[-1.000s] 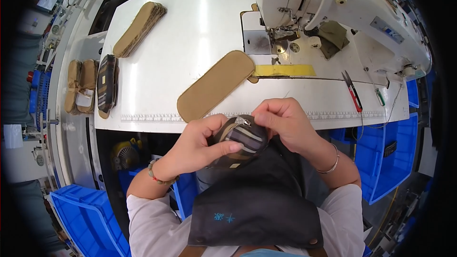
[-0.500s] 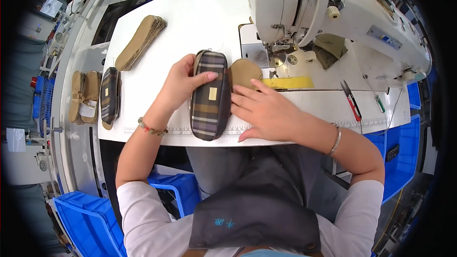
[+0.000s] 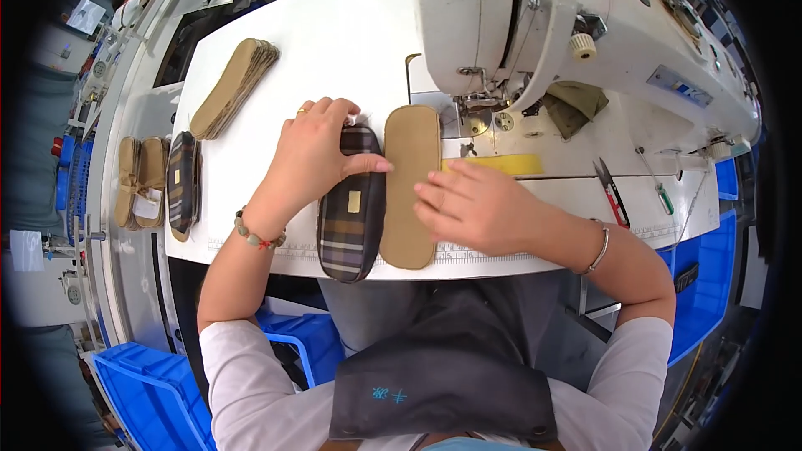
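A plaid slipper upper [image 3: 342, 238] with dark sides and a small tan label lies lengthwise at the table's front edge. My left hand [image 3: 317, 146] is over its far end, thumb stretched across the plaid and fingers spread beyond the tip. Right beside the upper lies a tan sole-shaped piece [image 3: 409, 159], flat and fully in sight. My right hand [image 3: 480, 209] rests at that piece's right edge, fingers extended, gripping nothing. What lies under my left palm is hidden.
A white sewing machine [image 3: 501, 25] stands at the right, with a yellow strip [image 3: 505, 164] near its needle plate. Red-handled snips [image 3: 614, 196] and a green-handled screwdriver [image 3: 662, 196] lie farther right. At the left are stacked tan soles [image 3: 230, 92] and another plaid upper [image 3: 181, 179].
The plaid upper has come down toward the table edge and lies flatter. The tan piece, partly covered before, now lies alongside it. My left fingers have moved out past the upper's far end.
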A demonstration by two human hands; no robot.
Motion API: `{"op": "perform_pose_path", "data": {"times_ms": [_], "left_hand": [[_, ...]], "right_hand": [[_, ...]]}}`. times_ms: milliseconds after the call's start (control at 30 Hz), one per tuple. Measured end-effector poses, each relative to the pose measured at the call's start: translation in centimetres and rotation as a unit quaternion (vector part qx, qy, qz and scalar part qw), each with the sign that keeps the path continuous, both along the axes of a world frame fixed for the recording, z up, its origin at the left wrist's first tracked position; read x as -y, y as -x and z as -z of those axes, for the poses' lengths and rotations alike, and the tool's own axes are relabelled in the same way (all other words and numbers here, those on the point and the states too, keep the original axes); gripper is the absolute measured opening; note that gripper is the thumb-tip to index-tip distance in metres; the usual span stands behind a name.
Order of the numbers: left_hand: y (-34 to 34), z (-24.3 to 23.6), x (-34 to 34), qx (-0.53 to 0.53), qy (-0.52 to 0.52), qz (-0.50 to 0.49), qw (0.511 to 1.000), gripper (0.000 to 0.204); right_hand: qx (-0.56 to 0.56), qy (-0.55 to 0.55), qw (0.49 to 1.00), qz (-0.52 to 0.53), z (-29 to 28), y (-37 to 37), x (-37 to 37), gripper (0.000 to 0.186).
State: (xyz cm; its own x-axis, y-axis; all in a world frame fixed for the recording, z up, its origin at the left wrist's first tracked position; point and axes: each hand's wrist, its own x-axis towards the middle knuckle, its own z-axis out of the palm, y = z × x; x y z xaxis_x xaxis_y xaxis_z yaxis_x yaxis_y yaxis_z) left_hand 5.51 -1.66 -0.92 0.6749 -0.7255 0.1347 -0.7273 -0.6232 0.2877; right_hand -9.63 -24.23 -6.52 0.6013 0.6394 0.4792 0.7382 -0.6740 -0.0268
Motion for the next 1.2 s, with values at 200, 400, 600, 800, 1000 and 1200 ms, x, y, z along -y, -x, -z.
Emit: {"op": "perform_pose_path", "data": {"times_ms": [200,400,600,800,1000,1200], "left_hand": [[-2.2,-1.7,-0.3,-0.302,-0.095,0.001,0.948,0.047],[-3.3,-4.2,0.9,-0.527,0.063,0.166,0.831,0.025],[-3.8,0.2,5.4,-0.388,0.027,0.121,0.913,0.022],[-2.4,1.2,5.4,-0.321,0.036,0.066,0.944,0.021],[-1.7,1.3,5.4,-0.229,0.052,0.082,0.969,0.020],[-1.6,1.2,5.3,-0.184,0.036,0.095,0.978,0.021]], "right_hand": [[-0.028,-0.031,0.999,-0.017,0.3,-0.3,0.6,0.037],[-0.032,-0.044,0.998,-0.023,0.6,-0.6,0.4,0.030],[-0.018,-0.056,0.998,-0.023,1.1,-0.6,0.5,0.021],[0.039,-0.006,0.999,-0.007,-0.7,0.4,0.7,0.017],[0.154,0.018,0.988,0.014,0.3,1.1,0.0,0.010],[0.114,0.025,0.993,0.019,0.3,1.5,-0.4,0.012]]}}
